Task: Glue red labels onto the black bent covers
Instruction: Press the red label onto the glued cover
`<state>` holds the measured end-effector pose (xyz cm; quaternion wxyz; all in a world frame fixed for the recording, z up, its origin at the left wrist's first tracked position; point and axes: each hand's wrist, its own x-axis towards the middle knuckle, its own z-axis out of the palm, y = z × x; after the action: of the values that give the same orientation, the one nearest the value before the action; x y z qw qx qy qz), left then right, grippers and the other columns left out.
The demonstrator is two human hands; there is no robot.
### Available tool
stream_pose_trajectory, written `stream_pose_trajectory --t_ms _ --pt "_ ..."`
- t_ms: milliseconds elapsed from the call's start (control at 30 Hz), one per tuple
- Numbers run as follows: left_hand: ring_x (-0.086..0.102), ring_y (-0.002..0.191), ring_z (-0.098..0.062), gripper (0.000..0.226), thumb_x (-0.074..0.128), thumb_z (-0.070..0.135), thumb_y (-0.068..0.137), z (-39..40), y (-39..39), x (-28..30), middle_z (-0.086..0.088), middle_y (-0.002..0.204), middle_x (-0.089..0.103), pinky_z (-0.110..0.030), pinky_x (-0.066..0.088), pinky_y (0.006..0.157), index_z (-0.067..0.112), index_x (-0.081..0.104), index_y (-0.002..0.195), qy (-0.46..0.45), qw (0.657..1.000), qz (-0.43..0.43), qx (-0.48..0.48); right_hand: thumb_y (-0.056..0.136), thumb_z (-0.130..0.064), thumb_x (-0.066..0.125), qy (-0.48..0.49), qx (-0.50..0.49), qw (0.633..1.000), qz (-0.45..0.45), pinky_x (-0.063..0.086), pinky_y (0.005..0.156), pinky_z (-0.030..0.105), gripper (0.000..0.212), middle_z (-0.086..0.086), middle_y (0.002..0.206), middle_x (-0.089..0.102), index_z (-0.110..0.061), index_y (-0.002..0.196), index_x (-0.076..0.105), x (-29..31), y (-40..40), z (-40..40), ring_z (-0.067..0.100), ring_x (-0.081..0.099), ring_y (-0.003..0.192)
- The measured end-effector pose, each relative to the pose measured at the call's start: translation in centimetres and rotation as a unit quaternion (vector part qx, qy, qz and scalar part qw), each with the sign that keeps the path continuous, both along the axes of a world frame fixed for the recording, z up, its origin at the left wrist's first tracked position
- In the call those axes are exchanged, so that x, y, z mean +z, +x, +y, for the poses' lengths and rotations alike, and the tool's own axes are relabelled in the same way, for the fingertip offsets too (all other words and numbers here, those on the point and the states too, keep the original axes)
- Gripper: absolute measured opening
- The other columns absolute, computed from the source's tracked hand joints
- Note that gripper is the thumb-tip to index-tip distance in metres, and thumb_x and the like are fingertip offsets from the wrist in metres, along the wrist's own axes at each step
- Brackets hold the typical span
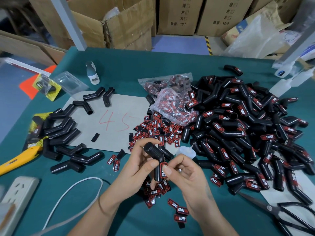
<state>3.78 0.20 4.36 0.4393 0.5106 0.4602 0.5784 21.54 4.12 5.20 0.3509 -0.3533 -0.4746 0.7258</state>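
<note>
Hands meet over the teal bench (119, 68), just below a heap of glossy red labels (158, 128). Left hand (136, 169) grips a matte black bent cover (154, 156), elbow-shaped. Right hand (184, 174) presses a flat red label (164, 169) onto its lower leg with pinched fingers (167, 170).

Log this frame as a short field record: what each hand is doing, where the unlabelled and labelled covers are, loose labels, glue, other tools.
left hand: grips a black bent cover
right hand: presses a red label onto that cover
unlabelled covers: pile at left
labelled covers: large heap at right
loose labels: scattered at centre, beside plastic bags
glue bottle: behind the right hand
scissors: lower right
table: green top
</note>
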Motion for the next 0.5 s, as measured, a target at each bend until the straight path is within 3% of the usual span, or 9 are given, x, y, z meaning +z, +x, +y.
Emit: stream_pose_trajectory --t_ms 200,333,500 --pt "0.056 0.06 -0.032 0.035 0.059 0.044 0.106 0.0 0.05 0.1 0.009 0.098 0.062 -0.026 0.055 0.06 0.036 0.048 0.138 -0.005 1.0 0.003 0.003 0.092 -0.029 0.081 -0.016 0.007 1.0 0.008 0.058 0.077 0.041 0.024 0.028 0.085 0.071 -0.012 0.086 0.063 -0.09 -0.04 0.04 0.041 0.073 0.077" --pt "0.055 0.063 -0.034 0.034 0.059 0.044 0.106 -0.03 0.12 0.11 0.01 0.1 0.062 -0.027 0.055 0.062 0.038 0.049 0.138 -0.006 1.0 0.002 0.003 0.091 -0.027 0.08 -0.022 -0.002 1.0 -0.009 0.053 0.081 0.064 0.025 0.038 0.087 0.066 -0.01 0.087 0.062 -0.52 0.01 0.0 0.058 0.066 0.081" --pt "0.055 0.059 -0.034 0.033 0.059 0.044 0.105 -0.03 0.18 0.25 0.011 0.101 0.062 -0.026 0.056 0.061 0.039 0.049 0.136 -0.008 1.0 -0.003 0.001 0.094 -0.025 0.078 -0.031 0.005 0.999 0.007 0.05 0.08 0.069 0.028 0.038 0.083 0.068 -0.006 0.088 0.058 -0.45 -0.02 -0.05 0.057 0.067 0.079"
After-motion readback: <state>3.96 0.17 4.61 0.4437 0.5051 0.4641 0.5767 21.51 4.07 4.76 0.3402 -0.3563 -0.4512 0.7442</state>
